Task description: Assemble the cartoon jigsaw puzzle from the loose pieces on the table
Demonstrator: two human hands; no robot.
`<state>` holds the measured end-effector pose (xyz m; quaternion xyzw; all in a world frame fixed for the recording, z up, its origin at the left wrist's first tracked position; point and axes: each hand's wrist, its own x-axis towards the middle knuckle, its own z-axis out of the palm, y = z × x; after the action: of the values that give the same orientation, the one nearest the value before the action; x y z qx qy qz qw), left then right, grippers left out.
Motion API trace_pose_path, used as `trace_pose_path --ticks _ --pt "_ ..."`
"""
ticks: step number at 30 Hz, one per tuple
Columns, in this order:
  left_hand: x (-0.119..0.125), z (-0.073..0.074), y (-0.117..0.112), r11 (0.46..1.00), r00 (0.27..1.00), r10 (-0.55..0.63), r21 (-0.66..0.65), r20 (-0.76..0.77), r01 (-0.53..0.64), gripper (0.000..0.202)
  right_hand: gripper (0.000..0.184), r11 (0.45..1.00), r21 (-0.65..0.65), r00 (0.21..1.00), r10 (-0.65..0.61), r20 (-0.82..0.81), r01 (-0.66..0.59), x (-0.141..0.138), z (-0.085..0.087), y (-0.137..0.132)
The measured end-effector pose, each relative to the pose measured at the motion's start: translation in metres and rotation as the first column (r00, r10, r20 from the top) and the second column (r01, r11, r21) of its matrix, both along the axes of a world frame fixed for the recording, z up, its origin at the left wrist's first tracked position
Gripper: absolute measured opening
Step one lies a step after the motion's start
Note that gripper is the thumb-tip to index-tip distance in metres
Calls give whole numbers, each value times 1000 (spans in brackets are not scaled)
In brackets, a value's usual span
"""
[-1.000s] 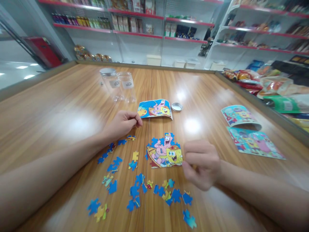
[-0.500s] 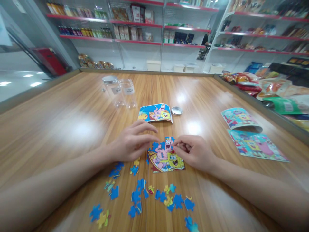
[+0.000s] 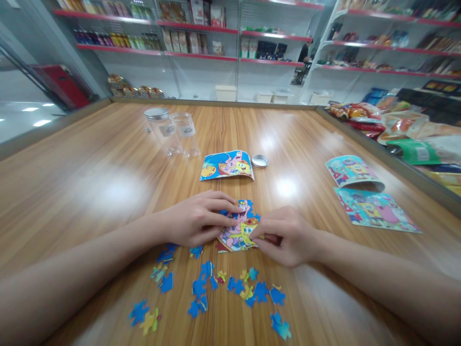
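Observation:
A partly joined cartoon puzzle (image 3: pixel 237 230) lies on the wooden table (image 3: pixel 108 182) in front of me. My left hand (image 3: pixel 196 221) rests on the puzzle's left side, fingers stretched over its upper edge and pressing it flat. My right hand (image 3: pixel 284 235) sits at the puzzle's right edge with the fingers curled in a pinch; what it pinches is too small to make out. Several loose blue and yellow pieces (image 3: pixel 216 288) are scattered just in front of both hands.
A printed reference picture (image 3: pixel 226 166) and a round metal lid (image 3: pixel 260 160) lie beyond the puzzle. Two clear jars (image 3: pixel 173 132) stand further back left. Two more pictures (image 3: pixel 363 194) lie at the right. Snack bags (image 3: pixel 406 129) line the right edge; shelves stand behind.
My right hand moved from the puzzle's top down to its right edge. The left hand slid further over the puzzle's left side. The view dipped slightly.

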<state>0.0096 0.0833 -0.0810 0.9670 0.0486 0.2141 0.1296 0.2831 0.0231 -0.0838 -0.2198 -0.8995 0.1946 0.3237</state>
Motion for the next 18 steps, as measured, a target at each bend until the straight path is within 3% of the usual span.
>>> trace_pose_path --ticks 4,7,18 --pt "0 1 0 1000 1000 3 -16 18 -2 41 12 964 8 960 263 92 -265 1 2 -7" --pt "1 2 -1 1000 1000 7 -18 19 -7 39 26 934 -9 917 354 182 -358 2 0 -11" --pt "0 1 -2 1000 1000 15 -3 17 -15 37 28 954 -4 936 294 194 -299 0 -4 -7"
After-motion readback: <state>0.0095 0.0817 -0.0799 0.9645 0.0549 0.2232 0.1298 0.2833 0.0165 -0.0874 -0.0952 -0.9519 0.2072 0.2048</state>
